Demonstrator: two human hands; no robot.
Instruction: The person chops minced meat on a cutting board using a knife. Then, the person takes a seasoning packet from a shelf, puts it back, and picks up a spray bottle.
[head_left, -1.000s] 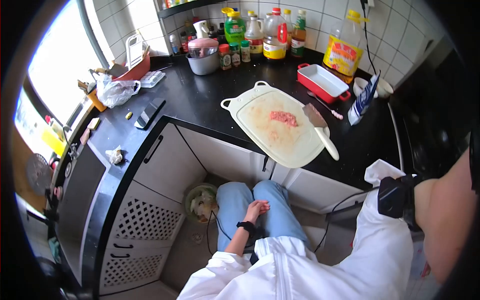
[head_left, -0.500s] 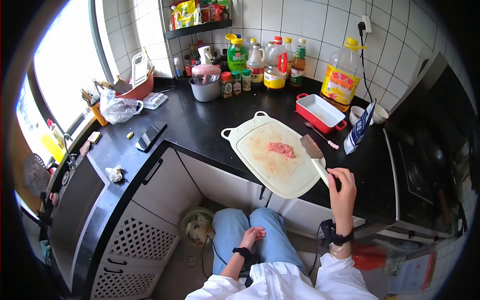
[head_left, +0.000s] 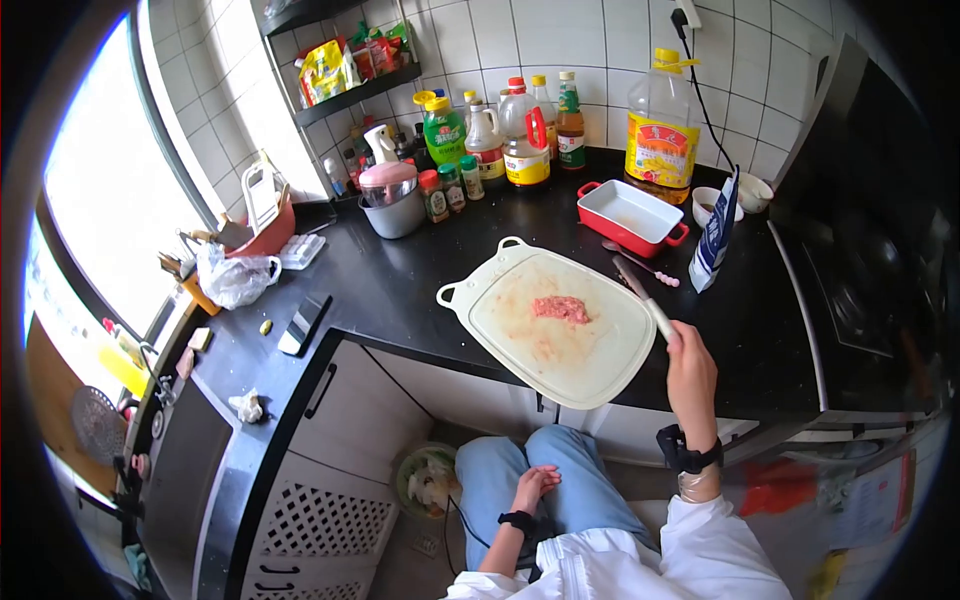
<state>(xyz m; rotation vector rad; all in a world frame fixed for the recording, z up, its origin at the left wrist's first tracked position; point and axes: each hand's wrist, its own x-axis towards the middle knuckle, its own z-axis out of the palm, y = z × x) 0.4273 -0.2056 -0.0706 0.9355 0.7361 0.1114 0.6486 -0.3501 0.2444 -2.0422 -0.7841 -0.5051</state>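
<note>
My right hand is closed around the white handle of a kitchen cleaver. Its blade shows nearly edge-on at the right edge of a cream cutting board; whether it touches the board I cannot tell. A small heap of minced pink meat lies in the middle of the board, with reddish smears around it. Down at my lap, my left hand rests against my jeans, holding nothing, its fingers loosely extended.
Behind the board stand a red baking dish, a pink-handled spoon, a blue-white packet and a large oil bottle. Sauce bottles line the wall. A phone lies left; a waste bin is below.
The cleaver has turned from showing its flat side to nearly edge-on, and its blade has shifted away from the meat. The camera view has turned slightly. My left hand stays at my lap.
</note>
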